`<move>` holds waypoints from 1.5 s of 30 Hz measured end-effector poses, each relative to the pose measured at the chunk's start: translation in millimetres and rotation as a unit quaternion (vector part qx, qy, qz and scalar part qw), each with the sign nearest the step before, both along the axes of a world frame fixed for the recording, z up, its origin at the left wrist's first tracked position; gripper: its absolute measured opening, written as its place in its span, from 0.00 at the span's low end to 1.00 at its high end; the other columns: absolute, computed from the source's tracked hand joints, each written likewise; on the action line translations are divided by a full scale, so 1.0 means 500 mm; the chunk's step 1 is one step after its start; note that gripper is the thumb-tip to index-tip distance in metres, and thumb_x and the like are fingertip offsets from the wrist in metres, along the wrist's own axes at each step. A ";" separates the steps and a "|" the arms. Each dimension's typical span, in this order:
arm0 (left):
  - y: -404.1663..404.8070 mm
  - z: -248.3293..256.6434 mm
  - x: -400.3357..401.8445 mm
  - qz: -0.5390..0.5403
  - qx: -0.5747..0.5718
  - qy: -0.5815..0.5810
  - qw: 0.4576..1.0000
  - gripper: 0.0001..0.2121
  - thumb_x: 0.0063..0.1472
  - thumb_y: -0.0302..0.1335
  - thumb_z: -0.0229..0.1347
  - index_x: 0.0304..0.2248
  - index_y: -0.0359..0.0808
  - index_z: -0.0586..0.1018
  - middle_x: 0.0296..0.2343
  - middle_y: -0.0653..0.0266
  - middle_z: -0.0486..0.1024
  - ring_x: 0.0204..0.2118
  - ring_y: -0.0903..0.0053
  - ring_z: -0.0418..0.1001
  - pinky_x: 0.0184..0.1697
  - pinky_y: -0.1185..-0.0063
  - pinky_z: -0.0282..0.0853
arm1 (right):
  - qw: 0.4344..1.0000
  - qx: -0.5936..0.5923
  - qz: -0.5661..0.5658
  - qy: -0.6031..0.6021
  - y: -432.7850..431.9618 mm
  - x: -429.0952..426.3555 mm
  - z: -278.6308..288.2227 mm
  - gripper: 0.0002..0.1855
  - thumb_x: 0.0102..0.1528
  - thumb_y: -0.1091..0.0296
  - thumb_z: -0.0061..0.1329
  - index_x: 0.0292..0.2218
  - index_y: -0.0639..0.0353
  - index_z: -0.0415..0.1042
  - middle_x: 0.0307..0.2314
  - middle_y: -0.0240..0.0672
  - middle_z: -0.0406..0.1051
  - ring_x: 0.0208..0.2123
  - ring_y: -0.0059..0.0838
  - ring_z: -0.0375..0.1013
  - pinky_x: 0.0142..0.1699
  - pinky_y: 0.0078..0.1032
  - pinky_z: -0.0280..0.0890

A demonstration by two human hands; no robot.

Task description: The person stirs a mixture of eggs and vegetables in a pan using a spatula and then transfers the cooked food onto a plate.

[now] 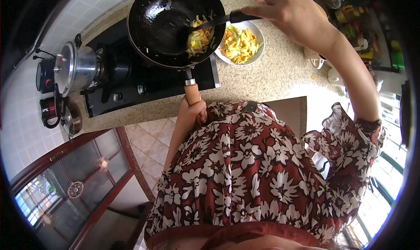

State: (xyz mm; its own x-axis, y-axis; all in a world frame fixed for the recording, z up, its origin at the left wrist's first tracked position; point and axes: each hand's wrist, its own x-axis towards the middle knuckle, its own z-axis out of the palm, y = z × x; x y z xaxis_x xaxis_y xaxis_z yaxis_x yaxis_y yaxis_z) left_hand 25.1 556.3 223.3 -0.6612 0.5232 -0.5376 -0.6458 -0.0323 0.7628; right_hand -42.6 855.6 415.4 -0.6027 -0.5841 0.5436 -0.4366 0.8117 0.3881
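My left hand (196, 110) is wrapped around the wooden handle (192, 93) of a black wok (157, 36). The wok is tilted to the right, above the edge of the cooktop. With my right hand (292, 18) I grip the black handle (242, 16) of a spatula, whose dark blade (205, 25) reaches into the wok. Beneath the blade a small heap of cooked egg and pale green vegetable strips (199, 41) lies against the wok's right wall. A white bowl (259, 54) stands just right of the wok, holding more of the same food (241, 44).
A black glass cooktop (129, 94) with knobs lies under the wok. On its left stands a metal pressure cooker (80, 66); a lidded pot (73, 118) is nearer the counter's edge. Jars and bottles (356, 30) crowd the right side of the speckled counter (279, 76).
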 end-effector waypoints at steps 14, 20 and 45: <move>0.020 0.013 0.002 0.010 0.003 -0.010 1.000 0.08 0.51 0.21 0.48 0.30 0.37 0.61 0.13 0.68 0.61 0.12 0.81 0.61 0.15 0.81 0.59 | 0.965 0.026 0.044 -0.257 0.030 0.021 0.025 0.22 0.44 0.78 0.50 0.43 0.51 0.74 0.13 0.30 0.61 0.16 0.21 0.63 0.19 0.21 0.63; 0.014 0.015 0.002 0.008 -0.020 0.016 1.000 0.06 0.51 0.21 0.48 0.27 0.34 0.62 0.13 0.66 0.63 0.12 0.79 0.63 0.14 0.80 0.61 | 0.971 0.020 0.015 -0.237 0.030 0.007 0.022 0.15 0.52 0.72 0.49 0.43 0.50 0.74 0.12 0.28 0.60 0.15 0.18 0.58 0.21 0.18 0.65; 0.036 0.011 0.002 -0.002 -0.041 0.047 0.998 0.06 0.51 0.21 0.49 0.24 0.34 0.63 0.13 0.66 0.64 0.13 0.80 0.63 0.16 0.80 0.60 | 0.876 0.281 -0.128 -0.371 -0.050 0.024 0.120 0.16 0.58 0.72 0.38 0.49 0.56 0.65 0.23 0.30 0.69 0.27 0.27 0.71 0.52 0.44 0.57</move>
